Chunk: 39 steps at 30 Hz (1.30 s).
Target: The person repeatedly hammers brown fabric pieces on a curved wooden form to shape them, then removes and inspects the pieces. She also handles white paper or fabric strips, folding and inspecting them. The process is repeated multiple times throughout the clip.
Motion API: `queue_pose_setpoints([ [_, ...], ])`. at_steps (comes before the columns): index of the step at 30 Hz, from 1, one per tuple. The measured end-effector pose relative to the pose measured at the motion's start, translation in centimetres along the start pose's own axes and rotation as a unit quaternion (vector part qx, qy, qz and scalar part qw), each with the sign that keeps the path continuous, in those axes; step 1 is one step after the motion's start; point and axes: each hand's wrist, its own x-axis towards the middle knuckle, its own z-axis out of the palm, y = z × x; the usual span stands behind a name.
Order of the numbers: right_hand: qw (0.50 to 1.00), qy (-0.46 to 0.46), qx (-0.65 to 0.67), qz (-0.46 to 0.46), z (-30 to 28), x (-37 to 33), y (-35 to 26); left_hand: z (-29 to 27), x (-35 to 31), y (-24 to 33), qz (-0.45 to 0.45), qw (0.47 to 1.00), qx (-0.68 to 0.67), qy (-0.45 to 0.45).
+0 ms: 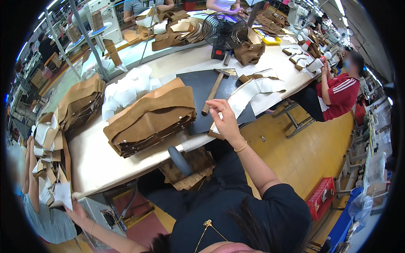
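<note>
My left hand (77, 214) reaches out to the far left and grips a small white sheet piece (63, 195) at its lower edge. Above the table's near edge is my right hand (225, 122), fingers loosely curved and nothing visible in them. Beside its fingertips a hammer (214, 90) with a wooden handle lies on a dark board (192, 80). White-lined brown pieces (240, 98) lie just past that hand, partly hidden by it. A thick stack of brown leather-like pieces (152, 116) sits left of the board.
A black fan (224, 31) stands at the back of the table (95, 168). White pieces (126, 90) and another brown stack (82, 99) lie to the left. At far left another person's arms (32, 173) are beside piled pieces. A person in red (341, 95) sits at right; a red crate (320, 197) is on the floor.
</note>
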Motion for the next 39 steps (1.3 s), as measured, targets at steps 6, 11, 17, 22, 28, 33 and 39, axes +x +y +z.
queue_pose_setpoints([
  [6, 0.989, -0.046, 0.137, -0.044, -0.3, -0.2, -2.4, 26.0, -17.3, 0.4, -0.224, 0.815, -0.376, -0.379],
  [11, 0.987, -0.055, 0.15, -0.019, -4.1, -0.9, -3.8, 39.7, -30.2, 4.6, -0.443, 0.699, -0.376, -0.418],
  [17, 0.993, -0.106, 0.013, -0.056, -8.7, -1.1, -2.9, 44.4, -35.5, 6.0, -0.432, 0.693, -0.265, -0.512],
  [22, 0.975, -0.212, -0.027, -0.067, -10.9, -1.8, -0.5, 45.8, -38.7, 5.8, -0.442, 0.682, -0.156, -0.562],
  [28, 0.997, 0.067, -0.002, -0.023, -15.2, -2.4, 2.5, 50.1, -44.0, 1.4, -0.674, 0.537, -0.188, -0.471],
  [33, 0.974, 0.199, -0.037, 0.098, -19.1, -3.9, 4.1, 56.8, -48.6, 0.4, -0.688, 0.545, -0.271, -0.396],
  [39, 0.95, 0.247, -0.008, 0.191, -21.8, -6.1, 5.2, 60.4, -49.9, -0.4, -0.731, 0.542, -0.367, -0.193],
])
